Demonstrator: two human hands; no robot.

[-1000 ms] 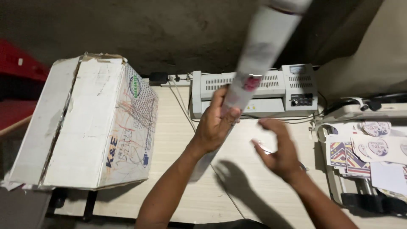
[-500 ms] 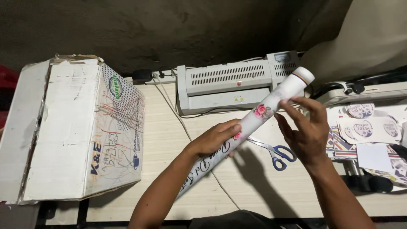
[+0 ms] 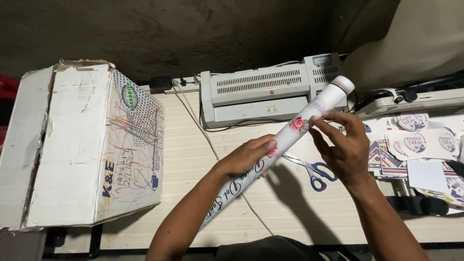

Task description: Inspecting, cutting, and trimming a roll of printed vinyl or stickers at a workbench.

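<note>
A rolled white printed sheet with pink roses and black script lies slanted across the middle, its far end pointing up to the right. My left hand wraps around the roll near its middle. My right hand touches the roll's upper part with spread fingertips, palm facing left. Below my right hand, blue-handled scissors lie on the light wooden table.
A large worn white cardboard box fills the left of the table. A grey laminator stands at the back with a power strip and cables. Round printed stickers and cut sheets pile at the right, beside another grey machine.
The roll has swung down from near upright to a low slant over the table. My right hand came onto its upper part. The view shifted slightly.
</note>
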